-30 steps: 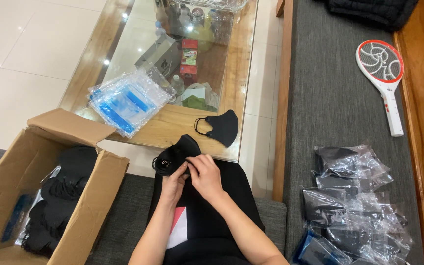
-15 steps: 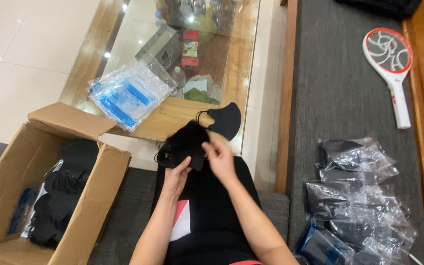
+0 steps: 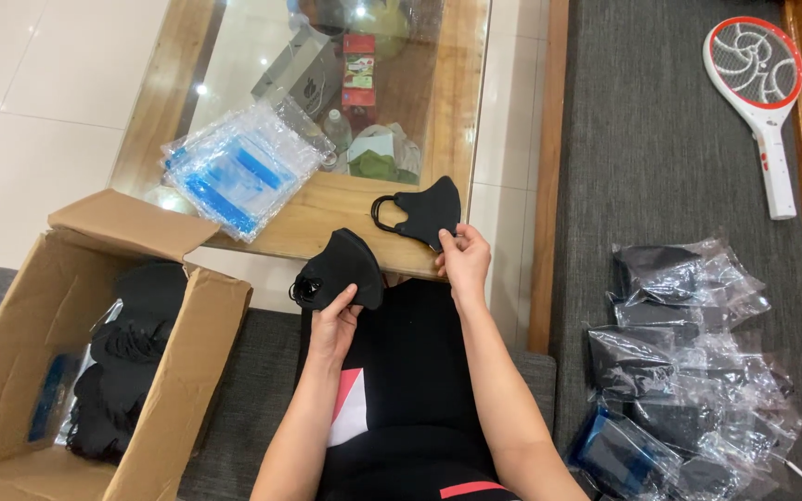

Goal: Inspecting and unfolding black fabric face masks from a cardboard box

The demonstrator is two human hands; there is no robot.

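Observation:
My left hand (image 3: 334,323) holds a folded black face mask (image 3: 343,267) above my lap, its ear loops bunched at the left. My right hand (image 3: 464,260) pinches the lower edge of a second black face mask (image 3: 427,211) that lies on the near edge of the wood-framed glass table (image 3: 327,218). Both forearms reach up from the bottom of the view over my black clothing.
An open cardboard box (image 3: 11,371) with black masks inside stands at the left. A stack of clear and blue plastic bags (image 3: 239,172) lies on the table. Several bagged masks (image 3: 689,371) are piled on the grey cushion at right, with a racket-shaped bug zapper (image 3: 761,93) beyond.
Both hands were together on one mask over my lap. The right hand has since moved away to the mask on the table edge, while the left keeps the first mask.

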